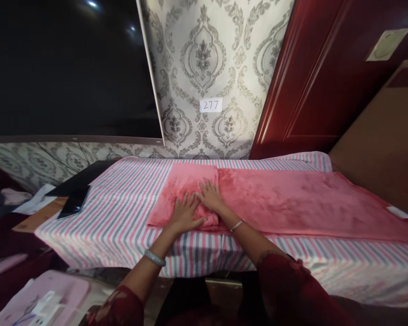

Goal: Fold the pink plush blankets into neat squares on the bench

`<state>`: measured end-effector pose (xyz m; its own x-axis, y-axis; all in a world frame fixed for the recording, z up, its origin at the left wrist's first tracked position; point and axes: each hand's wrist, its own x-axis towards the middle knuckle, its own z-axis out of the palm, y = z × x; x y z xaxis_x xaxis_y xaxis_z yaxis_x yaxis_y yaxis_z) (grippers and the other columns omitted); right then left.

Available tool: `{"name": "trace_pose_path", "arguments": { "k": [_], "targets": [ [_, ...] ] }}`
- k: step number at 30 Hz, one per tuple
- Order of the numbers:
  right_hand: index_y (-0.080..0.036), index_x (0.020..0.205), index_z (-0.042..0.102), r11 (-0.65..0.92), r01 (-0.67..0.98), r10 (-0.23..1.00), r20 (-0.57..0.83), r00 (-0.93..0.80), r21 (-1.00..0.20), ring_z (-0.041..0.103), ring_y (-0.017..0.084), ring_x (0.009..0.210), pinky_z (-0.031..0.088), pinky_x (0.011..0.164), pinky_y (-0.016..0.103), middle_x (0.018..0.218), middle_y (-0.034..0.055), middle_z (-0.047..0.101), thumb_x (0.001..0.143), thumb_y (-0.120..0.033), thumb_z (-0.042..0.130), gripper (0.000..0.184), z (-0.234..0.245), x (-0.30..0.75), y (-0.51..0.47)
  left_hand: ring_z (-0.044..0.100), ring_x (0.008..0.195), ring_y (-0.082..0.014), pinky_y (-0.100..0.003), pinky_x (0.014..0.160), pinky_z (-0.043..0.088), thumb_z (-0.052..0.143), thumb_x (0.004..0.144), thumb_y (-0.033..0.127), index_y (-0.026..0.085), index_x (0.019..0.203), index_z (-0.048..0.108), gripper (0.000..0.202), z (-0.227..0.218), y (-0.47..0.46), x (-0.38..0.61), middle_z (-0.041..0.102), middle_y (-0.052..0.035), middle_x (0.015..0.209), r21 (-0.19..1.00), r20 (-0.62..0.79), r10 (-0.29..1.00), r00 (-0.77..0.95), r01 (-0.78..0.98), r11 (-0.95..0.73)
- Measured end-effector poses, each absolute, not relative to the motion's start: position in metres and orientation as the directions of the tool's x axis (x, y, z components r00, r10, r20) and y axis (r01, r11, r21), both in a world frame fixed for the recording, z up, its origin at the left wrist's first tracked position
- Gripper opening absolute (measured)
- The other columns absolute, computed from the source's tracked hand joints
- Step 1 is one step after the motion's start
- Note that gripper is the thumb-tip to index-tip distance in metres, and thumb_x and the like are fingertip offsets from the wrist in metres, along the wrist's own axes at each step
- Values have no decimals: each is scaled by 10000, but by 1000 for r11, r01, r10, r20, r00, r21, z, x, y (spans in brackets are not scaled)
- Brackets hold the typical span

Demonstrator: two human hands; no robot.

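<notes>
A pink plush blanket [292,203] lies along the table, its left end folded over into a thicker section. My left hand [186,213] rests flat on the folded section near its front edge, fingers spread. Just beyond it and to the right, my right hand [210,195] lies flat on the same fold, close to the fold's right edge. Both palms press on the plush and neither hand grips it. The right part of the blanket stretches out flat towards the table's right end. Under it is a striped cloth [122,199] in pink, grey and white.
A dark phone-like device [75,201] lies at the table's left edge beside a black flat panel [85,176]. A large television [68,68] stands behind on the left. A cardboard box [384,140] stands at the right. A pink stool-like surface [61,290] sits lower left.
</notes>
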<state>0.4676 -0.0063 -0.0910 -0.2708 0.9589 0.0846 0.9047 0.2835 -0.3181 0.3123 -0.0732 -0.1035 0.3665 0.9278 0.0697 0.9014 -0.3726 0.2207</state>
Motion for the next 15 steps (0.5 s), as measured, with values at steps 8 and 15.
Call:
{"name": "trace_pose_path", "arguments": {
  "k": [8, 15],
  "targets": [
    [-148, 1594, 327, 486, 803, 874, 196, -445, -345, 183, 314, 1545, 172, 1233, 484, 1660, 190, 231, 1005, -493, 477, 699, -84, 471, -79, 391, 1466, -319, -470, 1216, 292, 635, 835, 412, 154, 1232, 668, 474, -77, -38, 239, 554, -166, 1475, 752, 279, 949, -148, 648, -120],
    [-143, 1576, 364, 523, 807, 852, 137, -506, -273, 258, 363, 1515, 215, 1218, 520, 1624, 225, 307, 905, -428, 664, 788, -106, 470, -116, 722, 899, -339, -399, 761, 578, 818, 639, 343, 146, 760, 661, 279, -64, -31, 207, 743, -133, 798, 939, -187, 941, -281, 230, 255]
  ]
}}
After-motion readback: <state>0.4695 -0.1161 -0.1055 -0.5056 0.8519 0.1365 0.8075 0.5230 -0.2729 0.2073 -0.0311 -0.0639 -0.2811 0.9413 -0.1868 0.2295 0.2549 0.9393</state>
